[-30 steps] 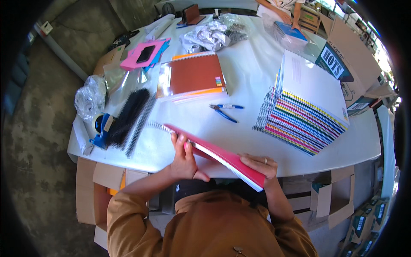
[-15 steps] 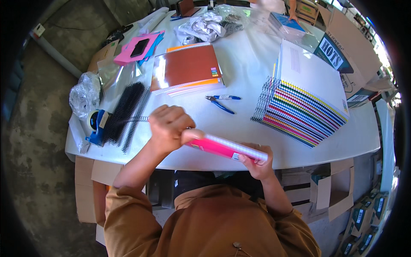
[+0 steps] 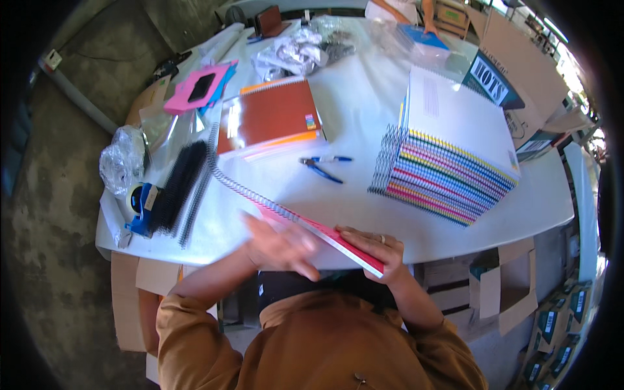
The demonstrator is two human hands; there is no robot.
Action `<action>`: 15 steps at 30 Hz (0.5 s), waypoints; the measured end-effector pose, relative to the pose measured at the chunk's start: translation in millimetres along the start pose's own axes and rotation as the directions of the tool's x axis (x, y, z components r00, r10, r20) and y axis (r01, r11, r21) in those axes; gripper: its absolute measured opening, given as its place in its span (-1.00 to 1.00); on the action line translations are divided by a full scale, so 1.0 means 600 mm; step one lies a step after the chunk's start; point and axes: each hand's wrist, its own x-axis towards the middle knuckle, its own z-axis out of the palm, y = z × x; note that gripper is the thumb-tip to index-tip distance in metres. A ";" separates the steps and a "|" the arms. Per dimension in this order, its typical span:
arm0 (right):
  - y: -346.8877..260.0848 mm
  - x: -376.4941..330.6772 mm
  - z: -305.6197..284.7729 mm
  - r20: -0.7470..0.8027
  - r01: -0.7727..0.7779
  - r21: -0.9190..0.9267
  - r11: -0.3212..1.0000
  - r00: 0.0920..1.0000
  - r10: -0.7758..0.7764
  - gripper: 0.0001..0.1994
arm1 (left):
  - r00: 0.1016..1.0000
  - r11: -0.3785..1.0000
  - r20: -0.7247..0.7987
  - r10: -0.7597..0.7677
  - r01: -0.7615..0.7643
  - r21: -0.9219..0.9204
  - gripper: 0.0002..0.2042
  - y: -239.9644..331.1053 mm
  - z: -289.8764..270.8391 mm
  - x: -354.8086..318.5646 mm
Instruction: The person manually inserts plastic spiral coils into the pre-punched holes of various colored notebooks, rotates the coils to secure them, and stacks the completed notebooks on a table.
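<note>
My right hand (image 3: 380, 250) grips a pink-covered notebook (image 3: 343, 244) by its near right end, thumb below and fingers over the top. A long spiral binding coil (image 3: 242, 187) runs along the notebook's far edge. Its loose end curves up and left toward a bundle of black coils (image 3: 182, 182). How far the coil is threaded I cannot make out. Beside the notebook's left part, my left hand (image 3: 279, 246) is blurred by motion, its fingers stretched apart and holding nothing. Blue-handled cutting pliers (image 3: 325, 168) lie on the table beyond the notebook.
A tall stack of spiral-bound notebooks (image 3: 452, 162) stands at right, near an open carton (image 3: 520, 84). Brown-covered notebooks (image 3: 270, 120) lie at centre left. A blue tape dispenser (image 3: 144, 211) sits by the left edge. Another person's hand (image 3: 430, 25) rests at the far side.
My left hand has let go of the coil and come down toward me, opening. The notebook has tilted, its right end lower and nearer. The view has shifted slightly.
</note>
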 end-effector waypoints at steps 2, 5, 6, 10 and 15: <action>-0.008 -0.003 0.013 0.009 -0.041 0.057 0.998 0.999 0.041 -0.64 | 0.923 1.000 -0.386 -0.002 0.010 0.020 -0.11 -0.040 0.008 0.005; -0.004 0.005 0.013 -0.003 -0.026 -0.007 1.000 1.000 0.026 -0.65 | 0.850 0.992 -0.525 -0.035 0.093 0.084 -0.11 -0.035 0.013 0.026; -0.003 0.001 0.004 -0.014 -0.028 -0.016 0.999 1.000 0.027 -0.65 | 0.949 0.978 -0.277 -0.153 0.186 0.094 -0.11 0.028 0.019 0.014; 0.002 -0.009 0.002 -0.039 -0.008 -0.042 0.999 0.999 0.006 -0.65 | 0.896 0.931 -0.272 0.352 -0.305 0.201 -0.02 0.043 -0.043 0.082; 0.001 -0.008 -0.005 -0.027 -0.019 0.008 1.000 0.999 0.019 -0.60 | 0.992 0.978 -0.123 0.012 0.014 0.208 0.18 0.045 0.003 0.067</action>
